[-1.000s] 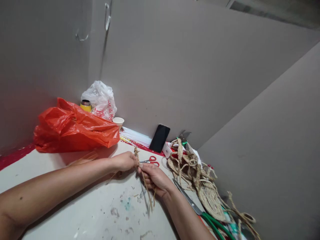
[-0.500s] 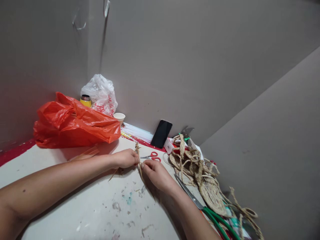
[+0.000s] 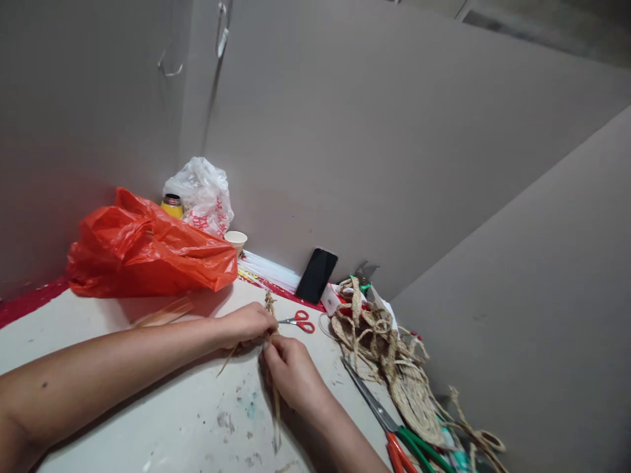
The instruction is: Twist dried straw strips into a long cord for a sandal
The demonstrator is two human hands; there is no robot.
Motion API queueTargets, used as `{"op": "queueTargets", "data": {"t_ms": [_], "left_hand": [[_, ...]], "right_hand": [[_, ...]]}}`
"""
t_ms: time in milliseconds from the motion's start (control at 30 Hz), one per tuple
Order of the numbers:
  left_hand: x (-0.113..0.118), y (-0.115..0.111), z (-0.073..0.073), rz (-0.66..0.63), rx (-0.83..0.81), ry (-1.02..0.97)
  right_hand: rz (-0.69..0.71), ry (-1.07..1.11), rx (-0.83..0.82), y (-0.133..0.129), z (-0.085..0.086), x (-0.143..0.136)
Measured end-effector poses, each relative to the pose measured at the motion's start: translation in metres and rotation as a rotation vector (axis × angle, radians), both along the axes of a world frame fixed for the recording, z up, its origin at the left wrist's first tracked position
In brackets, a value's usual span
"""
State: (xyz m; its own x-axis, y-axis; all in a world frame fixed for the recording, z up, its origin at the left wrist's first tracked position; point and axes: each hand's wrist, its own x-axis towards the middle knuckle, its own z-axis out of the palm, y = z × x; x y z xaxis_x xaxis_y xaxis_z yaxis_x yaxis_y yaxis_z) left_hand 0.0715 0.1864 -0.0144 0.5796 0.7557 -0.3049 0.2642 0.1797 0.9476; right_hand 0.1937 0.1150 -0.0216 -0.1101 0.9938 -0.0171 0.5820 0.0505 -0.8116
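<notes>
My left hand (image 3: pixel 252 323) is closed on a braid of dry straw (image 3: pixel 269 301), whose knotted end pokes up past the fingers. Touching it from the right, my right hand (image 3: pixel 287 366) pinches the loose straw strands (image 3: pixel 276 417), which trail down toward me over the table. The fingertips of both hands meet and partly hide the straw between them. Just beyond them lie small scissors with red handles (image 3: pixel 302 322). A thin strip of straw (image 3: pixel 225 362) sticks out below my left wrist.
A red plastic bag (image 3: pixel 152 253) lies back left, near a white bag (image 3: pixel 202 190), a yellow bottle (image 3: pixel 172 206) and a paper cup (image 3: pixel 236 241). A phone (image 3: pixel 316 274) leans on the wall. Braided straw (image 3: pixel 414 394) and large shears (image 3: pixel 377 410) lie at right.
My right hand has moved left and slightly down, close against my left hand, and strands now hang below it. The view has tilted up a little, showing more of the shears' red handle.
</notes>
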Motion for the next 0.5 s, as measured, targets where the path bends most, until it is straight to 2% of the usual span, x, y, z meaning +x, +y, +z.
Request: {"op": "queueTargets", "data": {"t_ms": [67, 167, 267, 300, 367, 500], "left_hand": [[-0.001, -0.001, 0.003, -0.017, 0.002, -0.014], [-0.004, -0.001, 0.008, -0.034, -0.024, -0.042], [-0.007, -0.001, 0.013, -0.071, -0.080, -0.097], [-0.008, -0.001, 0.014, -0.086, -0.096, -0.112], [-0.008, -0.001, 0.016, -0.111, -0.114, -0.125], [-0.009, -0.001, 0.015, -0.149, -0.110, -0.116]], "right_hand": [[0.043, -0.054, 0.016, -0.004, 0.009, 0.003], [0.050, 0.039, -0.113, -0.003, 0.031, 0.015], [-0.189, 0.188, 0.024, 0.007, 0.042, 0.030], [-0.243, 0.228, 0.067, 0.011, 0.040, 0.032], [-0.234, 0.325, 0.023, 0.017, 0.031, 0.031], [-0.099, 0.467, -0.290, 0.022, 0.011, 0.020]]}}
